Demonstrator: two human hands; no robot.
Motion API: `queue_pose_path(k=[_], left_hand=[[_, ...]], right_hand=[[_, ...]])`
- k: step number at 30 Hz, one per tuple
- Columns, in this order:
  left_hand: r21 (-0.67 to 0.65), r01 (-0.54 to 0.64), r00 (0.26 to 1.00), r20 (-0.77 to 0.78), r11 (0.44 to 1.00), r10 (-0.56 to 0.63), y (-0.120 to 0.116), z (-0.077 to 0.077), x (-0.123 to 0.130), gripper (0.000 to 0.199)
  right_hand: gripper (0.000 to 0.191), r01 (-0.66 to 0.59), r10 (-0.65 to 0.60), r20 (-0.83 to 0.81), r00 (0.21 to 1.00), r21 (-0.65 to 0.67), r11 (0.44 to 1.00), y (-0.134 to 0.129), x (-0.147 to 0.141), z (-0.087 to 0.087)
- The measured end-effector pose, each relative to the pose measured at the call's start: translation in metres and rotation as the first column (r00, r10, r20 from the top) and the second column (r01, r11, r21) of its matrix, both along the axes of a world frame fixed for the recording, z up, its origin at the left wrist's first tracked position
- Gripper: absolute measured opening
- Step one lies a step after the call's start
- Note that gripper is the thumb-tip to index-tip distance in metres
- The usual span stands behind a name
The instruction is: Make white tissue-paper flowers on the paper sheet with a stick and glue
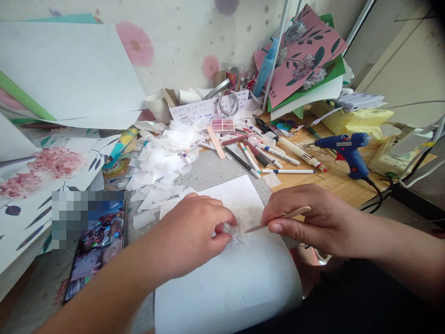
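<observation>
A thin wooden craft stick (295,212) is pinched between the thumb and fingers of my right hand (313,220). Its tip points left and down at a cluster of crumpled white tissue paper (239,228) on a large white sheet (222,287). From the other side, my left hand (200,229) curls its thumb and fingertips around the cluster's left edge; its grip there is partly hidden. The sheet's near right edge bends downward.
Loose white tissue squares (156,171) heap up left of centre. A phone (100,250) leans at left beside flower pictures (57,162). Pens and markers (278,155), another wooden stick (215,143), a pink case (222,125) and a blue glue gun (347,148) lie behind.
</observation>
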State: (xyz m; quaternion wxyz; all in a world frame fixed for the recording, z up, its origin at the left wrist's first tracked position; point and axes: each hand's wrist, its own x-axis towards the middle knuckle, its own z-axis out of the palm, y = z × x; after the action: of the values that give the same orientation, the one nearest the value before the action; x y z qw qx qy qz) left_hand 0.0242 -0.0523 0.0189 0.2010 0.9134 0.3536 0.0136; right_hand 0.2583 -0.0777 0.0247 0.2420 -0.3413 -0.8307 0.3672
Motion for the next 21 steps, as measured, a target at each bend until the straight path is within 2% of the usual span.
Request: queue_pose_path(k=[4, 8, 10, 14, 21], left_hand=[[-0.017, 0.014, 0.999, -0.029, 1.000, -0.014, -0.0015, 0.0005, 0.0011, 0.019], [-0.029, 0.058, 0.998, -0.037, 0.998, -0.060, -0.0046, 0.0001, -0.0003, 0.022], [-0.035, 0.085, 0.996, -0.034, 0.996, -0.086, -0.0056, -0.0005, -0.0014, 0.025], [-0.057, 0.122, 0.992, -0.033, 0.991, -0.124, -0.0057, -0.0009, -0.0027, 0.027], [-0.089, 0.120, 0.992, -0.039, 0.989, -0.124, -0.0063, 0.0014, -0.0036, 0.019]], right_hand=[[0.018, 0.011, -0.011, 0.000, 1.000, 0.004, 1.000, 0.0003, 0.0018, 0.0009], [0.014, 0.096, -0.094, -0.113, 0.989, 0.017, 0.995, 0.0001, 0.0015, 0.0014], [0.014, 0.089, -0.086, -0.131, 0.988, 0.017, 0.996, 0.0001, -0.0009, 0.0012], [0.015, 0.057, -0.055, -0.064, 0.996, 0.027, 0.998, 0.0014, -0.0058, -0.0008], [0.017, 0.126, -0.126, 0.031, 0.992, 0.024, 0.992, 0.0053, -0.0021, -0.0045]])
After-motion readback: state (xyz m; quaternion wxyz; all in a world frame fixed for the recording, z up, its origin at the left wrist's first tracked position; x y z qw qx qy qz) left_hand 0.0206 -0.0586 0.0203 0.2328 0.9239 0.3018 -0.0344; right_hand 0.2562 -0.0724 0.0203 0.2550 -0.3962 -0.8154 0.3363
